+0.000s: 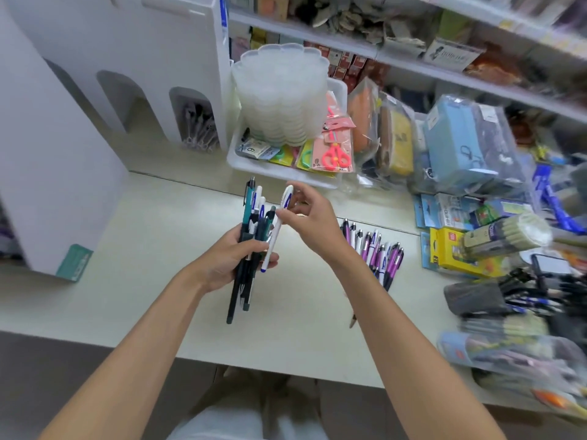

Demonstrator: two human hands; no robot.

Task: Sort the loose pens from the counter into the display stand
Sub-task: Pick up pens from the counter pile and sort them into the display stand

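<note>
While left hand (228,262) grips pen bundle (254,217), right hand (314,227) pinches white pen (275,231) just beside bundle.

Now the left hand (227,263) grips a fistful of dark, teal and white plastic pens (251,236), tips down over the pale counter (152,236). The right hand (313,223) pinches a slim white pen with blue lettering (281,223), right against that bundle. Purple-and-white click pens (381,252) lie in a row just right. The white display stand with arched slots (133,74) stands back left.
</note>
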